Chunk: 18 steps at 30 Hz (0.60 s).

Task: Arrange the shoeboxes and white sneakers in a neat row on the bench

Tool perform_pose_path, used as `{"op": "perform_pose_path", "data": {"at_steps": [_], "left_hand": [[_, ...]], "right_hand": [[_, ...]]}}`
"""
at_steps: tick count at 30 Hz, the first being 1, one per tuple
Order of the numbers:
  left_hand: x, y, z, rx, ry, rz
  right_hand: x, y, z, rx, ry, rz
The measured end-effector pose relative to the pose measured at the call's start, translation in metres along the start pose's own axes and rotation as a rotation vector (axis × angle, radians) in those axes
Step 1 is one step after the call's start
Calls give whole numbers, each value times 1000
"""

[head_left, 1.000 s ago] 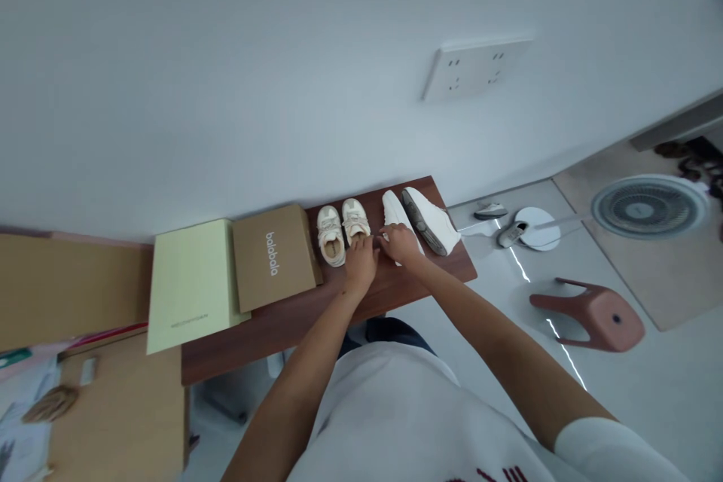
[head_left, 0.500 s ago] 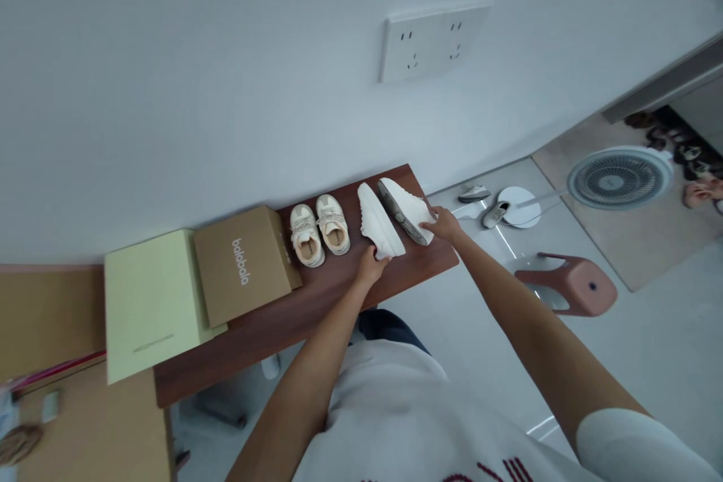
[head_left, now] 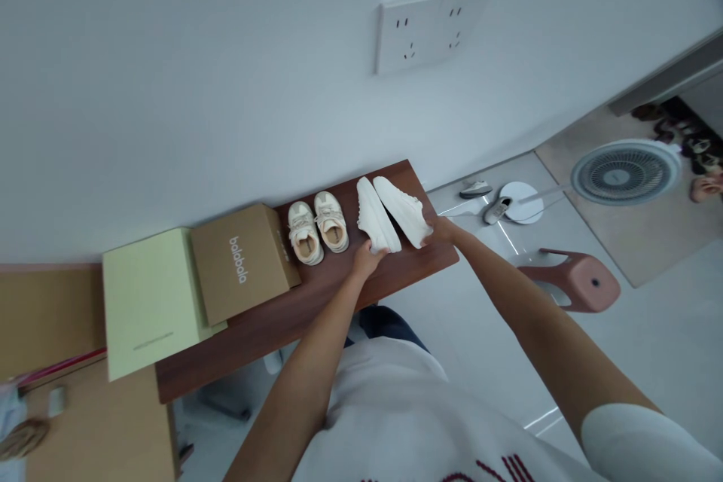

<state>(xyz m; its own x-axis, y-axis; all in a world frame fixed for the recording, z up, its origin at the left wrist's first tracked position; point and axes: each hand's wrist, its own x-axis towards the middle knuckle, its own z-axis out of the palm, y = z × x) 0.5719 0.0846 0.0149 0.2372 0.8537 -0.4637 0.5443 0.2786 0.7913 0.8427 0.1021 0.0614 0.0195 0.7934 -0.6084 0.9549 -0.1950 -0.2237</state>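
Note:
Two white sneakers lie over the right end of a dark brown wooden table [head_left: 418, 265], toes toward the wall. My left hand [head_left: 368, 259] is closed on the heel end of the left white sneaker [head_left: 373, 217], which is tipped on its side. Around the heel end of the right white sneaker [head_left: 403, 209] my right hand [head_left: 438, 231] is closed; that shoe slants, its toe near the other's. To their left stands a pair of small cream sneakers [head_left: 306, 233], upright and side by side, with openings facing me.
Left of the shoes are a brown shoebox [head_left: 240, 263] and a pale green box [head_left: 147, 301]. Cardboard boxes [head_left: 107, 422] fill the far left. On the right floor stand a fan [head_left: 626, 173], a pink stool [head_left: 590, 282] and grey-white shoes [head_left: 497, 210]. A socket plate [head_left: 434, 28] is on the wall.
The right white sneaker has turned in my right hand, so its grey sole no longer shows. The left one has tilted slightly, and both have shifted a little left.

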Motion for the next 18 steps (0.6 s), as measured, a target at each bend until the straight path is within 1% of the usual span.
{"op": "perform_pose_path", "data": {"at_steps": [2, 3, 6, 9, 12, 15, 18], "left_hand": [[-1, 5, -5, -15, 17, 8], [-1, 9, -7, -8, 21, 15], [1, 25, -14, 54, 16, 60], [3, 46, -19, 192, -4, 117], [1, 63, -20, 360, -17, 158], [-3, 73, -19, 531, -65, 182], [-5, 77, -17, 674, -106, 196]], "right_hand": [[-3, -6, -1, 63, -65, -41], [-5, -10, -1, 90, -74, -60], [-13, -22, -6, 84, 6, -89], [-23, -35, -14, -23, 81, -111], [-34, -45, -22, -158, 109, -122], [-39, -51, -26, -263, 115, -123], [-38, -55, -27, -337, 119, -133]]}}
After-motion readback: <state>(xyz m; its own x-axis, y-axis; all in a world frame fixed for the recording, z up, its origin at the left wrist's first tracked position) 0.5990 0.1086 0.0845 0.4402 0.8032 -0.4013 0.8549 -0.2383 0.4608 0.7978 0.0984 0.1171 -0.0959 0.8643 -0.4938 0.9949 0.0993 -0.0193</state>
